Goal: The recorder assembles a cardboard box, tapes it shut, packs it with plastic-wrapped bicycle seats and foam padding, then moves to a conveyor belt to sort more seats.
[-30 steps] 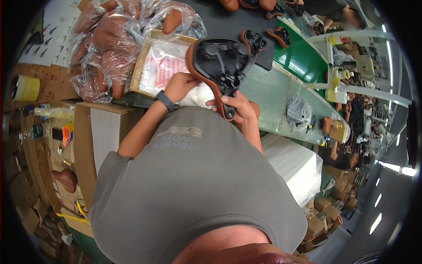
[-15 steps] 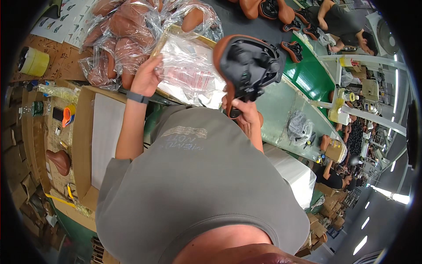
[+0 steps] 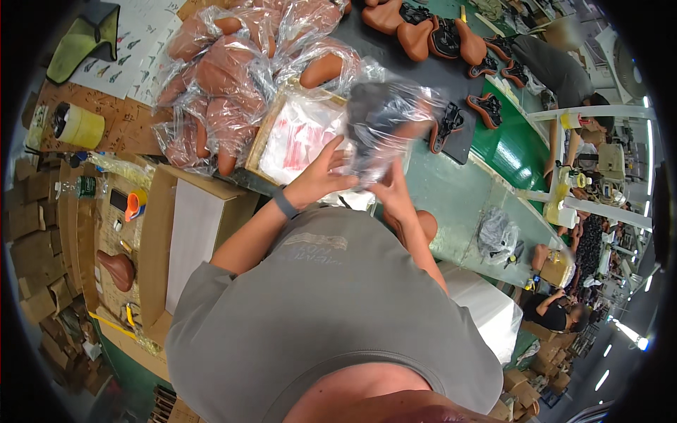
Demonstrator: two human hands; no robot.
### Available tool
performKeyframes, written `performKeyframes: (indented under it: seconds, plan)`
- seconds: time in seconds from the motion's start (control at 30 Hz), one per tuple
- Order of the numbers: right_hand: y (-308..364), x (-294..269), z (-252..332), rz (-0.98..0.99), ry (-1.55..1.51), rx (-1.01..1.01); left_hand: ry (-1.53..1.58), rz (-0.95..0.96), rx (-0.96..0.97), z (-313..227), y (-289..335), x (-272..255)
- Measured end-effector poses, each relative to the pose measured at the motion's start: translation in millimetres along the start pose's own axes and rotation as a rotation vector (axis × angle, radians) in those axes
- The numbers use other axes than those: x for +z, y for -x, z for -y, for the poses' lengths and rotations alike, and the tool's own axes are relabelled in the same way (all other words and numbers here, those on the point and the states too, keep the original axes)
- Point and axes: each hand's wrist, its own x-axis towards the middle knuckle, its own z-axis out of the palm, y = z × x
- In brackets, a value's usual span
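Note:
In front of me a bicycle saddle [image 3: 384,120], black underneath with brown edges, is inside a clear plastic bag [image 3: 412,106]; both are blurred by motion. My right hand [image 3: 395,196] is closed round its narrow lower end. At the bag's left side, my left hand [image 3: 321,178] has its fingers and thumb closed on the plastic. Beneath my left hand lies a shallow wooden-rimmed box [image 3: 262,144] with a stack of flat clear bags [image 3: 300,134] printed in red.
Bagged brown saddles [image 3: 229,70] are heaped beyond the box. Unbagged saddles [image 3: 416,39] lie on the dark mat at the far right. Another brown saddle [image 3: 427,224] sits by my right forearm. A cardboard box [image 3: 159,247] stands at left; crumpled grey plastic [image 3: 497,233] lies at right.
The saddle, bare before, is now inside the clear bag. My left hand has moved right, from the box's edge to the bag. My right hand stays at the saddle's lower end.

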Motion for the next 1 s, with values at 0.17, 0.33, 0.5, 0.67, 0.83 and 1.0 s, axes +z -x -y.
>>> performKeyframes:
  seconds: [0.17, 0.33, 0.5, 0.67, 0.83, 1.0]
  plan:
    - [-24, -36, 3, -0.097, 0.573, -0.158, 0.152, 0.022, -0.278, -58, -150, -103]
    - [12, -212, -95, -0.018, 1.605, 0.580, 0.305, -0.626, 0.185, -64, -229, -220]
    - [93, -235, -161, 0.114, 1.786, 0.535, -0.957, -0.884, 0.991, 8, -178, -78]
    - [85, -225, -200, -0.104, 1.572, 0.292, -1.200, 0.570, 0.455, 137, -124, -15]
    - [95, -205, -136, -0.734, 1.144, 0.236, -1.640, 0.354, 0.287, 208, -141, -99]
    - [182, -203, -106, -0.972, 0.862, 0.212, -0.808, 0.312, -0.038, 171, -135, -90]
